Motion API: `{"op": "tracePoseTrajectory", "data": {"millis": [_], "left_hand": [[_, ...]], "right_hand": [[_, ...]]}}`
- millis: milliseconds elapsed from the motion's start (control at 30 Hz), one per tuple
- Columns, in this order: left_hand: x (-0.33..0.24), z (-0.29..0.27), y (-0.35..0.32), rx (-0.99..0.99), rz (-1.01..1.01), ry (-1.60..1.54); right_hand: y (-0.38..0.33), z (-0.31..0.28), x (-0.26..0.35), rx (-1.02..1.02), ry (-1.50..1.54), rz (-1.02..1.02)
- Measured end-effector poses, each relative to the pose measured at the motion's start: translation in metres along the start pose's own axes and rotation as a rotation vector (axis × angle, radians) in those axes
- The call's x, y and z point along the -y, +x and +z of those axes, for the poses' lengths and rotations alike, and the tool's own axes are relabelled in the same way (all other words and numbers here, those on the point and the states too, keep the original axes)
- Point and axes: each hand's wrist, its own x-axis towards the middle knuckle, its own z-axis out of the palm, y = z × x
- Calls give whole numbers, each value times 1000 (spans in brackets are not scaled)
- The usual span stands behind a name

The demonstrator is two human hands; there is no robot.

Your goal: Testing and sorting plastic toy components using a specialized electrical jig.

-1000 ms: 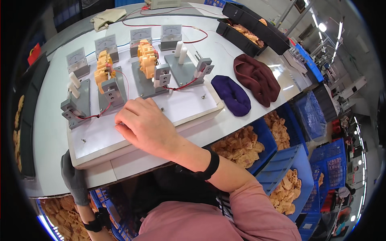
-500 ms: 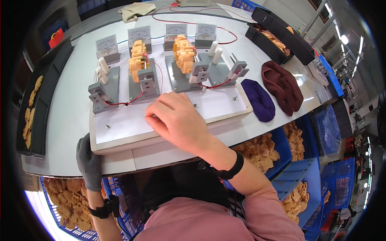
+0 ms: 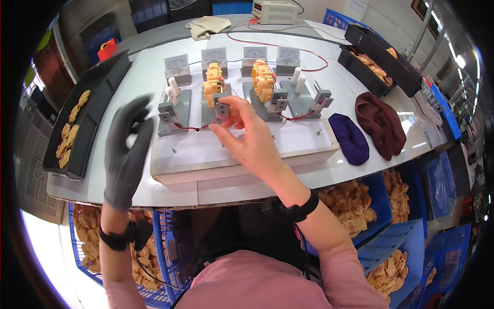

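1. Right hand [image 3: 247, 139], bare, reaches onto the white fixture board [image 3: 247, 154]. Thumb and fingertips pinch the small grey clamp block [image 3: 222, 107] in front of the left yellow part [image 3: 213, 85].
2. Left hand [image 3: 126, 152], in a grey glove, is raised over the board's left edge. Fingers spread, holding nothing, touching nothing as far as visible; motion-blurred.
3. Fixture: four grey stations in a row on the board, four small analogue meters [image 3: 177, 66] behind them, red wires [image 3: 188, 127] running between the stations.
4. Loaded: the two middle stations each carry a yellow part; second one [image 3: 262, 77] sits just right of the first.
5. Not loaded: the outer-left station [image 3: 169, 110] and the outer-right station [image 3: 316, 100] show only white posts, no yellow part.
6. Judgement: roughly halfway, two of four stations filled. The left-middle clamp is being worked now; can't tell whether it is closing or releasing.
7. Stock: black tray [image 3: 77, 118] with tan pieces at the left of the bench [image 3: 128, 82], another black tray [image 3: 375, 56] at the far right, blue bins [image 3: 360, 206] of tan pieces below the bench edge.
8. Two dark cloth pieces [image 3: 378, 123] lie right of the board, untouched.
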Motion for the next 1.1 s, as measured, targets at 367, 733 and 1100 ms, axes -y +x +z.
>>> {"op": "tracePoseTrajectory", "data": {"millis": [367,733,1100], "left_hand": [[-33,101,151,607,-263,467],[-100,50,35,600,18,-257],[-96,89,-48,886,135,-343]], "right_hand": [[-4,-6,2,1,44,18],[-58,-54,25,54,775,328],[-198,-207,24,180,85,724]]}}
